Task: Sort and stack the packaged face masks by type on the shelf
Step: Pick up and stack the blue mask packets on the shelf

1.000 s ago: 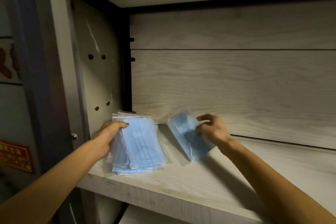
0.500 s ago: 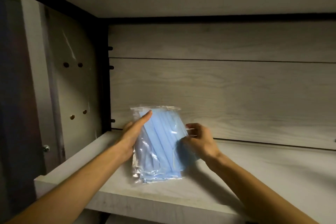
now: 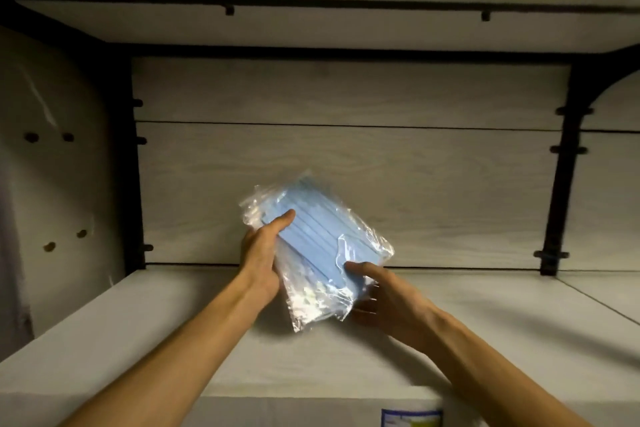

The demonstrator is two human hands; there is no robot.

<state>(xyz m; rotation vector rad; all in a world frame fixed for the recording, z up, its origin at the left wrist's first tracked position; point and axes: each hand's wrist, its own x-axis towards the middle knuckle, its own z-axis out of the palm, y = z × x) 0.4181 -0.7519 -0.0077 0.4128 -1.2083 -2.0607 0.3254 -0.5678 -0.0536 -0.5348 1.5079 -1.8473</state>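
A stack of blue face masks in clear plastic packets (image 3: 311, 246) is held tilted above the pale wooden shelf board (image 3: 138, 329), its lower corner near the board. My left hand (image 3: 261, 253) grips the stack's left edge, thumb lying across the top packet. My right hand (image 3: 377, 291) holds the lower right corner, with the thumb on top and the other fingers underneath. The packets overlap, so their number is hidden.
The shelf bay has a wood-grain back panel (image 3: 346, 166), a left side wall with peg holes (image 3: 52, 184) and a black upright (image 3: 561, 166) at the right. Another shelf board (image 3: 311, 28) lies overhead. A small label (image 3: 412, 418) sits on the front edge.
The single packet in my right hand joined the pile in my left. Both hands lifted the joined stack off the shelf and moved it right, towards the middle of the bay.
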